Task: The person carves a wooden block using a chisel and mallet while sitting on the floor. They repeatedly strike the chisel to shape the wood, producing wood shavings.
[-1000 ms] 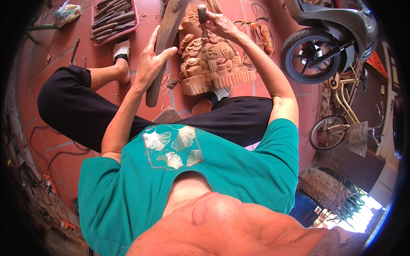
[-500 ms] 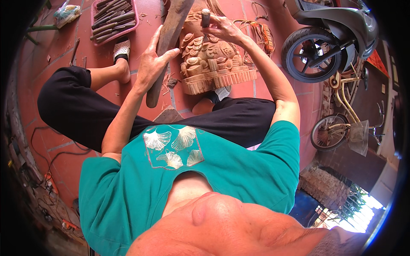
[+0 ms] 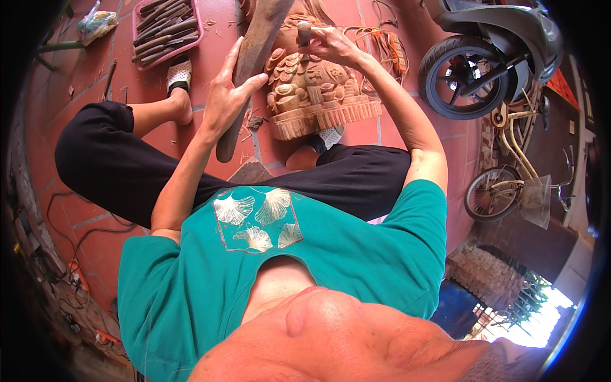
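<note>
Head view: the right hand (image 3: 334,46) pinches the handle of the tool (image 3: 304,33) over the carving (image 3: 328,92) on the floor (image 3: 458,153). The handle's top has dipped wearerward; the left hand (image 3: 223,105) grips the club (image 3: 256,54), thumb and forefinger spread. Judged a minor tool adjustment; carving work continues.

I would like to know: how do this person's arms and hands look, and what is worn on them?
Both the left hand and right hand show no gloves. The forearms are bare, with no watch visible. Short, loose, plain teal-green sleeves cover the upper arms.
</note>
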`<state>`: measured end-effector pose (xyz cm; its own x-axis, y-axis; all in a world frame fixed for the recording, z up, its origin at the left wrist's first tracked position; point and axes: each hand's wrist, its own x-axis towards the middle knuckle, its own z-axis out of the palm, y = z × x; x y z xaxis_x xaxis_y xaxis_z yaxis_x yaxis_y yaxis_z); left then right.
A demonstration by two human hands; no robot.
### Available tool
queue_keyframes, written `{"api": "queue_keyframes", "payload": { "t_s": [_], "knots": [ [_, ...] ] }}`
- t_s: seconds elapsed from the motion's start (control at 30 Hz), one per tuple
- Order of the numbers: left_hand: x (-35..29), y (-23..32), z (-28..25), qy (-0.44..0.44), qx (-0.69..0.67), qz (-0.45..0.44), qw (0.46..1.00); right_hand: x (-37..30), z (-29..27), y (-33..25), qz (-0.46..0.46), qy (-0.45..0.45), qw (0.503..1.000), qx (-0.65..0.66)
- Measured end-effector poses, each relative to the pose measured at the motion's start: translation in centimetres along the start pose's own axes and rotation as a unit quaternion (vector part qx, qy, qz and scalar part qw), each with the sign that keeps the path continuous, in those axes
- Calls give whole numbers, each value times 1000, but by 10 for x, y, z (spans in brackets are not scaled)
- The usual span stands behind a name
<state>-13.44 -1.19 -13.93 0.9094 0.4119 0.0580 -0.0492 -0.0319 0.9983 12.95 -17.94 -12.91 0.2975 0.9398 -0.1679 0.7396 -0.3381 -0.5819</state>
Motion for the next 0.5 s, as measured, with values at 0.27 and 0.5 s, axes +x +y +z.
{"api": "queue_keyframes", "payload": {
  "t_s": [0.27,0.5],
  "knots": [
    [-11,26,14,43,62,96,993,2,4,1,-51,11,999,10],
    [-9,15,4,-50,147,77,985,2,4,-7,-75,18,997,-26]
  ]
}}
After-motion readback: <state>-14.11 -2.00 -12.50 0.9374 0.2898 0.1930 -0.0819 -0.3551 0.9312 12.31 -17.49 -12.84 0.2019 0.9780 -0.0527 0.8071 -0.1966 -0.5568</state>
